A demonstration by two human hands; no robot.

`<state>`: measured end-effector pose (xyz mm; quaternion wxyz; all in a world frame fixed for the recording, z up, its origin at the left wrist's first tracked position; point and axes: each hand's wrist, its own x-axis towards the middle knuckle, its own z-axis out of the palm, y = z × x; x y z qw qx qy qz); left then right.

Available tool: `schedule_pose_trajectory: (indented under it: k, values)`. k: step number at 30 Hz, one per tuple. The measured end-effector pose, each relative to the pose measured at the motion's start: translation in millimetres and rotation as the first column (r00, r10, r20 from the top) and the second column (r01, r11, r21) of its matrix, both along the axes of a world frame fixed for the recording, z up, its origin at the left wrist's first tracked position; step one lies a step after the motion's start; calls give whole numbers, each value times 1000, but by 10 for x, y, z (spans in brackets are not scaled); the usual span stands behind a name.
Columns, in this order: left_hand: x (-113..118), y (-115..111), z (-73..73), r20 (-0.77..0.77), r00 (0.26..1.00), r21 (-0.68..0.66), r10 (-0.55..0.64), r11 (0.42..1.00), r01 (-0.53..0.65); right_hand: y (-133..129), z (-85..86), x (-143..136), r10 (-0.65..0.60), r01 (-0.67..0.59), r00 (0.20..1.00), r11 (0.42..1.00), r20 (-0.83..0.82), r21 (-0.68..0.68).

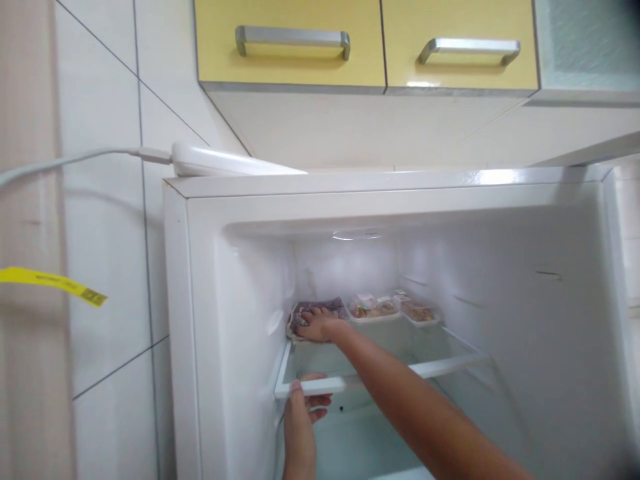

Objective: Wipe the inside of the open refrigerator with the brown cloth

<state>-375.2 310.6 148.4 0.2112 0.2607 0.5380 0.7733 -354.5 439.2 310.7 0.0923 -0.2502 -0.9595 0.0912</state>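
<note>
My right hand [321, 325] reaches deep into the refrigerator. It lies with fingers spread on a dark, patterned folded cloth [338, 305] at the back left of the glass shelf [400, 343]. Part of the cloth is hidden under the hand. Lower down, my left hand [303, 410] grips the shelf's white front edge near its left corner, thumb on top and fingers underneath. Right of the cloth stand a clear-wrapped food tray [374, 308] and a clear plastic container of brownish food [419, 312].
White refrigerator walls [255, 320] close in on both sides. A lower glass surface [360, 440] shows beneath the shelf. On top of the refrigerator lies a white device [225, 162] with a cable. Yellow cabinets [290, 63] hang above, and a yellow strip [55, 281] shows at left.
</note>
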Motion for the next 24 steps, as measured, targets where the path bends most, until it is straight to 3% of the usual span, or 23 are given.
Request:
schedule_pose_trajectory:
  k: [6, 11, 18, 24]
  values:
    - [33, -34, 51, 9, 1000, -33, -13, 999, 14, -57, 6, -29, -17, 17, 1000, 1000, 17, 3]
    - [94, -90, 131, -26, 1000, -14, -7, 1000, 7, -312, 17, 206, 28, -28, 1000, 1000, 0, 11]
    - [203, -237, 400, -103, 983, -106, 151, 981, -162, -655, -16, 941, 186, -184, 979, 983, -85, 26]
    - [246, -374, 556, -85, 993, -196, 79, 976, -94, -560, -116, 1708, 133, -120, 975, 989, -177, 80]
